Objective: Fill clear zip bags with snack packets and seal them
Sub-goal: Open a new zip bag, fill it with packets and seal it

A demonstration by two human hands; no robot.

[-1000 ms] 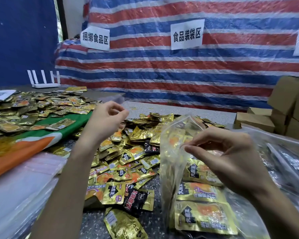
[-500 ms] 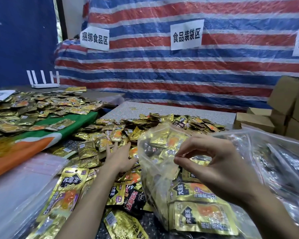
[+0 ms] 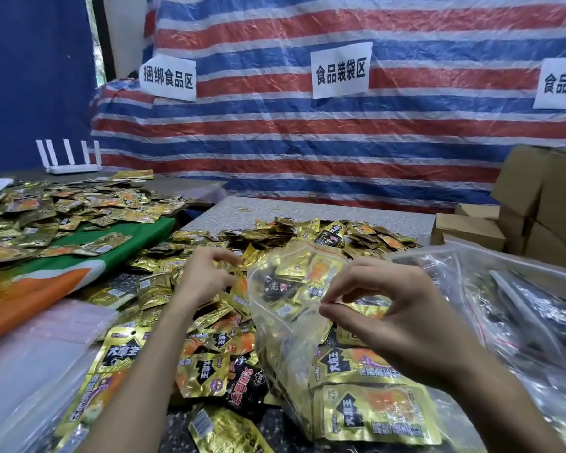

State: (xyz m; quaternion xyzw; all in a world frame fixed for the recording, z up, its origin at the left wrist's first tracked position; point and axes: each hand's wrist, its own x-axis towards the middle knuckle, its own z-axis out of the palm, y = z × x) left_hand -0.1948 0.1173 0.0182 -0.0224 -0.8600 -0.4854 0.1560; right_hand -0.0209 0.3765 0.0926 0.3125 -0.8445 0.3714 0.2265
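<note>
Backdrop: striped tarp [image 3: 307, 142] in red, white and blue under clear sheeting, with paper signs [image 3: 340, 70] taped on it. Blue wall [image 3: 30, 76] to the left, white router [image 3: 72, 158] at its foot. Cardboard boxes [image 3: 543, 191] are stacked at far right.

Surface: speckled table top [image 3: 307, 210], mostly buried under a loose heap of gold snack packets [image 3: 209, 338]. A second heap [image 3: 62, 207] lies on a green and orange cloth [image 3: 111, 253] further left. A flat stack of empty clear bags [image 3: 30, 354] sits at the near left edge. At right, a clear bin [image 3: 520, 305] holds what look like filled bags; contents are too glossy to read.

Task item: clear zip bag [image 3: 285, 338] stands on the table just right of the heap, between the two hands. It is partly filled, with several packets lying in its lower end, and the mouth is raised and turned toward the heap.

Hands are apart. The right hand [image 3: 399, 315] pinches the near lip of the bag between thumb and forefinger, other fingers lifted clear. Judgement: this holds the mouth up and open so packets can go in one-handed. The left hand [image 3: 206, 276] is down in the heap just beside the bag mouth, fingers and thumb curled round a gold packet [image 3: 234, 268]. That spot is blurred, so the grip is likely but not crisp.

Judgement: the filling step is mid-way. The bag has room left and its zip strip is unsealed.
</note>
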